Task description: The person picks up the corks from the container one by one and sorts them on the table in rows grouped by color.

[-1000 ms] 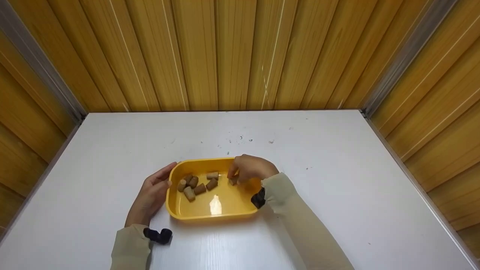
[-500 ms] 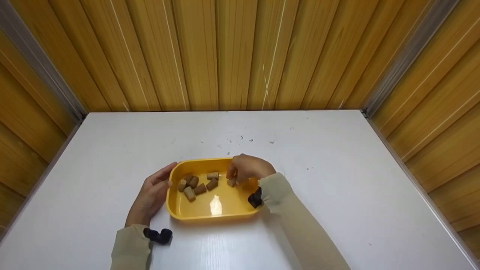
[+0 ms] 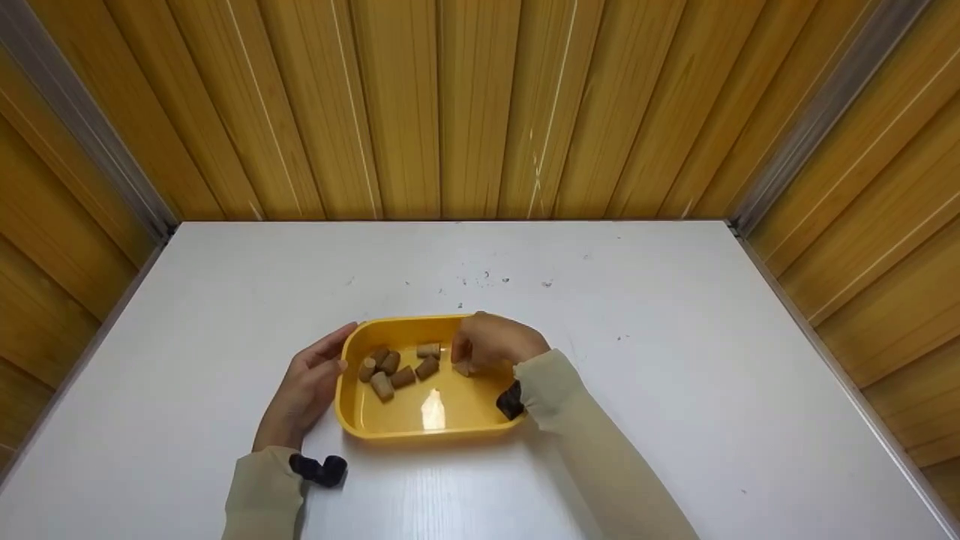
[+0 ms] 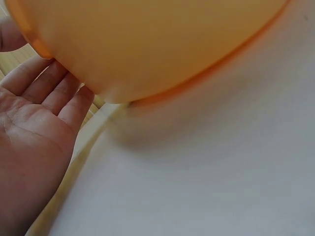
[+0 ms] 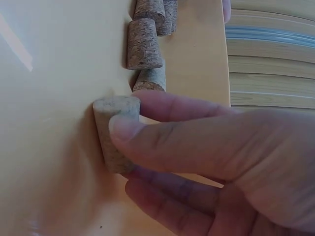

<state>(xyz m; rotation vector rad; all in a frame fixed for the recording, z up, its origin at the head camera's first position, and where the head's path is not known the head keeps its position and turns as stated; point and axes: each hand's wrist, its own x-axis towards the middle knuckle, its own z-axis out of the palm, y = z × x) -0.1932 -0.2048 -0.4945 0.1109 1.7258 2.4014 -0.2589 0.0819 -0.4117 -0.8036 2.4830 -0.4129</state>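
A yellow plastic tray (image 3: 405, 415) lies on the white table. My left hand (image 3: 304, 386) holds its left end, with the thumb at the rim and the fingers against the outer wall, as the left wrist view shows too. Inside the tray's right part, my right hand (image 3: 491, 340) pinches a tapered cork stopper (image 5: 106, 135) between thumb and fingers. The stopper is close over the tray floor, mostly hidden by the hand in the head view. Several other cork stoppers (image 3: 382, 386) lie in the left half, some light and some darker brown.
The white table (image 3: 637, 420) extends around the tray, with small dark marks behind it. Yellow wood-look panels (image 3: 472, 112) stand at the back and sides. Dark wrist mounts (image 3: 319, 470) sit at both sleeves; the right one overlaps the tray's right edge.
My right hand, with the stopper in it, has shifted slightly left and toward me within the tray. My left hand keeps its place at the tray's end.
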